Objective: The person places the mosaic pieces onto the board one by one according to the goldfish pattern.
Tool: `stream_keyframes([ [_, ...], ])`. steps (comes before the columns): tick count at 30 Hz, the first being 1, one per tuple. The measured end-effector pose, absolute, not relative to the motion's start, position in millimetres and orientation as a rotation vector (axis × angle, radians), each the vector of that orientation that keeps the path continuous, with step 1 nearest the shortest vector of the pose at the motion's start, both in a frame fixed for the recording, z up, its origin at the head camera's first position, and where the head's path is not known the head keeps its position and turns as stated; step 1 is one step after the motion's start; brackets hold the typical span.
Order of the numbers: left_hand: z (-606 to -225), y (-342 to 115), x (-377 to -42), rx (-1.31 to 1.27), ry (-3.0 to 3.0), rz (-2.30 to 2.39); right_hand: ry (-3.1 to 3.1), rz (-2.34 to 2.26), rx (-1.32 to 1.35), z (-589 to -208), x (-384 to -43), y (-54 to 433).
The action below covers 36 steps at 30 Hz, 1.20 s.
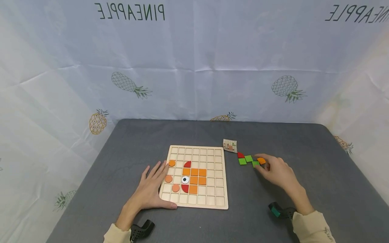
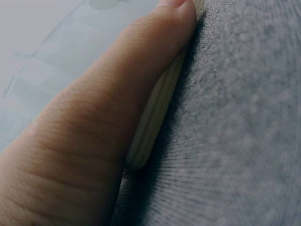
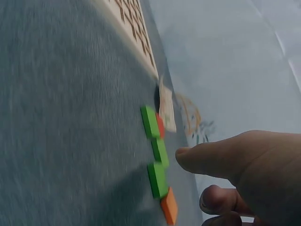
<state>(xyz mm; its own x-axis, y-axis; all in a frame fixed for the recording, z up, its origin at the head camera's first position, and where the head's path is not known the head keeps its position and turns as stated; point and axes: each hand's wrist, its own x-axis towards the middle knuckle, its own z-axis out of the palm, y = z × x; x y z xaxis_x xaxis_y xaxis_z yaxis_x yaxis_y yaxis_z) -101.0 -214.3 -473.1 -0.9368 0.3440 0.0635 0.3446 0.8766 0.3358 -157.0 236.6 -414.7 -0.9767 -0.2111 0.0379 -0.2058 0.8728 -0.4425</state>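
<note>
My left hand [image 1: 151, 190] rests with spread fingers on the left side of a wooden grid board [image 1: 214, 199], its thumb [image 2: 141, 52] along the front edge. On the board lie orange squares [image 1: 194, 172], red quarter-round pieces [image 1: 187, 164], a white eye disc [image 1: 185, 180] and several orange round pieces [image 1: 172, 163]. My right hand [image 1: 279, 171] hovers over loose pieces right of the board, thumb and index finger apart. Below it are green tiles [image 3: 157, 180] and an orange piece [image 3: 169, 207]; a red piece [image 1: 240, 155] lies farther left. No piece shows in its grasp.
A small printed pattern card [image 1: 230, 145] stands against or lies by the board's far right corner. The dark grey cloth-covered table [image 1: 249, 216] runs back to a hanging white cloth [image 1: 194, 94] with pineapple prints. Both wrists wear black camera mounts [image 1: 282, 212].
</note>
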Motion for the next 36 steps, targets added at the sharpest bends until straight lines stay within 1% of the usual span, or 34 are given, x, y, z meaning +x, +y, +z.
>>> stream_keyframes([
  [7, -475, -214, -100, -0.554, -3.04, -0.535, 2.975, -0.682, -0.302, -419, -162, 256],
  [19, -475, -214, -100, -0.554, -3.039, -0.55, 2.819, -0.678, -0.464, -425, -171, 270],
  [36, -474, -214, -101, -0.545, -3.045, -0.583, 2.782, -0.721, -0.495, -433, -176, 269],
])
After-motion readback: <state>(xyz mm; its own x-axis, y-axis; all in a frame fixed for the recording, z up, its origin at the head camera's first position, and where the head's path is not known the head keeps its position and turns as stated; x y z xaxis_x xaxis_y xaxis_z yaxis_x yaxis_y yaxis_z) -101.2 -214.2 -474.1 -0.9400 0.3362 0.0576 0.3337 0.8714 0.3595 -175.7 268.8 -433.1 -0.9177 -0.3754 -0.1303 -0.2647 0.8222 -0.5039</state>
